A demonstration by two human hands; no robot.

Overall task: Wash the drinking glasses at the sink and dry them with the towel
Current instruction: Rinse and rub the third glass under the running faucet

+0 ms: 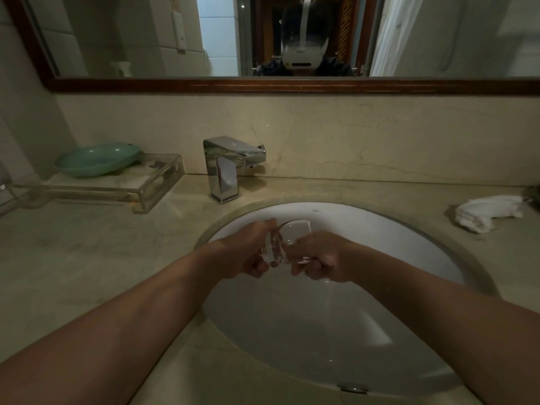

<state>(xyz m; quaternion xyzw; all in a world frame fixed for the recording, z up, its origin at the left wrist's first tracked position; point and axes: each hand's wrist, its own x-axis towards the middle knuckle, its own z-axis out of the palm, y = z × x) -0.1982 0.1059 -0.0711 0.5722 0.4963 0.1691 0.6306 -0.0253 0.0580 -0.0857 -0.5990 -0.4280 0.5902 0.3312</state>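
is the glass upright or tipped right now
Tipped. The glass slants between the left hand and right hand over the sink, and a thin trickle of water falls below.

There is a single view, from a camera worn on the person's head. It looks forward and down over the sink [365,229], close enough that both forearms run in from the lower corners and the left hand [248,252] and right hand [324,258] meet near the middle. The wide lens bends the table [87,258] at its edges. Along the top, the mirror [131,39] gives back the headset [304,51] itself — squarely facing the lens.
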